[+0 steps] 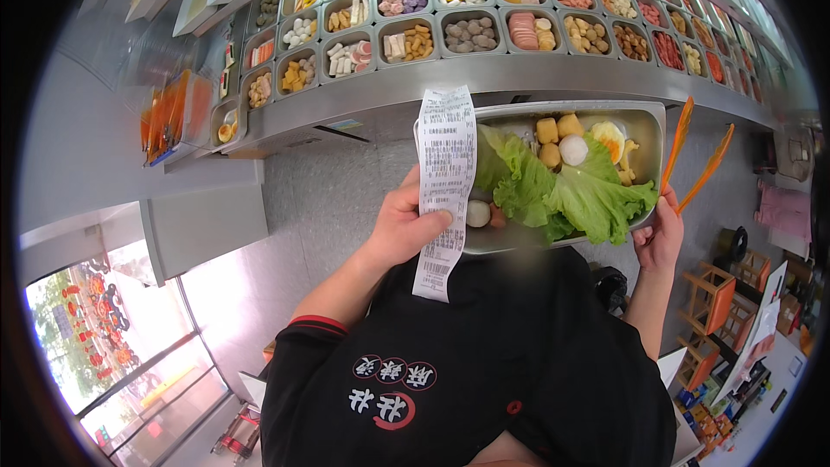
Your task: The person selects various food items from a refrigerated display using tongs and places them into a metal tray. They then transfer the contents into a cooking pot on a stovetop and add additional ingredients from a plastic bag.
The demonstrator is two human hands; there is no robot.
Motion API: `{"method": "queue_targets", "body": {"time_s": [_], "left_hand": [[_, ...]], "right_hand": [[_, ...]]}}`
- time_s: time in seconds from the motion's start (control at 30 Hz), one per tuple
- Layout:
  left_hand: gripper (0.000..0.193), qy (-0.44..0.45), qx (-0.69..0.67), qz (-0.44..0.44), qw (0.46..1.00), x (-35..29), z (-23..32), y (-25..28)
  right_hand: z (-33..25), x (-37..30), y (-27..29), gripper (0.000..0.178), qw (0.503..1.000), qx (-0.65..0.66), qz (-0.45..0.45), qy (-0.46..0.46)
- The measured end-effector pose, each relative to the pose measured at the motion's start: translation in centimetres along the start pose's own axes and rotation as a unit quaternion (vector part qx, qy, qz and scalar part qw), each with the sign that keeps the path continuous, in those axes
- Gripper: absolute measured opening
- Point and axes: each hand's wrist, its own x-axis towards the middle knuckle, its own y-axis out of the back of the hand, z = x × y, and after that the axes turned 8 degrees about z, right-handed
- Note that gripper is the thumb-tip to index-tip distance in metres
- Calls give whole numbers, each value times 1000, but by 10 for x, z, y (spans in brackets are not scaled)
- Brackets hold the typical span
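Observation:
My left hand (409,223) pinches a long printed paper receipt (445,173) under its thumb, against the left end of a rectangular metal tray (553,107). At the tray's right end, my right hand (661,232) is closed round orange tongs (679,152), whose two arms point up and spread apart, and it also steadies the tray. Inside the tray lie green lettuce leaves (596,195), a white ball (573,150), golden cubes (569,126), a halved boiled egg (609,140) and another pale ball (477,214). The receipt covers the tray's left edge.
Beyond the tray runs a steel counter (536,78) with rows of metal food pans (469,32). More orange tongs (173,112) stand in a holder at the left. A small pan (227,125) sits near them. Wooden stools (711,298) are on the right.

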Motion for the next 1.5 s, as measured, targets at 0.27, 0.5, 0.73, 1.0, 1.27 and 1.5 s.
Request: {"method": "queue_targets", "body": {"time_s": [0.27, 0.5, 0.73, 1.0, 1.27, 1.5], "left_hand": [[38, 23, -10, -50, 998, 32, -18, -92], [44, 66, -19, -125, 990, 70, -35, -199], [43, 86, -4, -158, 984, 128, -19, -273], [37, 54, 35, -244, 968, 243, 4, -351], [38, 82, 33, -336, 938, 389, 28, -460], [36, 69, 35, -397, 914, 478, 68, -537]], "right_hand": [[-9, 22, 99, 24, 998, 41, 47, 9], [-26, 47, 200, 24, 992, 71, 100, 30], [-64, 65, 245, 25, 979, 100, 169, 49], [-124, 104, 276, 24, 956, 159, 235, 71], [-201, 178, 303, 22, 920, 195, 320, 113], [-269, 224, 314, 23, 903, 210, 346, 147]]}}
